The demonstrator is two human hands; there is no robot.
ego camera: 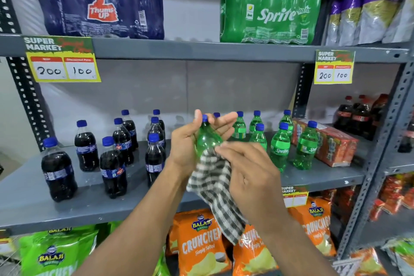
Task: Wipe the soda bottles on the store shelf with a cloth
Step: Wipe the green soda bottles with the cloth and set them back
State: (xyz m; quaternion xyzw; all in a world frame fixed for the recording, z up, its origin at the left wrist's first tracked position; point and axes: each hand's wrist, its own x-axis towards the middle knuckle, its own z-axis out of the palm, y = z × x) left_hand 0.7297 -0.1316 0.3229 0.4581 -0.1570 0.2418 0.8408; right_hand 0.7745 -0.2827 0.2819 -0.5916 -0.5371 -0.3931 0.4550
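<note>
A small green soda bottle (207, 139) with a blue cap is held up in front of the middle shelf (26, 199). My left hand (190, 141) grips its upper part, fingers behind the neck. My right hand (248, 170) presses a black-and-white checked cloth (215, 190) against the bottle's lower half; the cloth hangs down below. Several dark cola bottles (112, 166) stand on the shelf to the left. Several green soda bottles (280, 148) stand on the shelf to the right.
Orange juice cartons (329, 143) lie at the shelf's right end, red-capped cola bottles (358, 116) beyond. Shrink-wrapped packs of cola (98, 0) and green soda (271, 4) sit on the upper shelf. Chip bags (199, 246) fill the shelf below. A metal upright (380, 141) stands at right.
</note>
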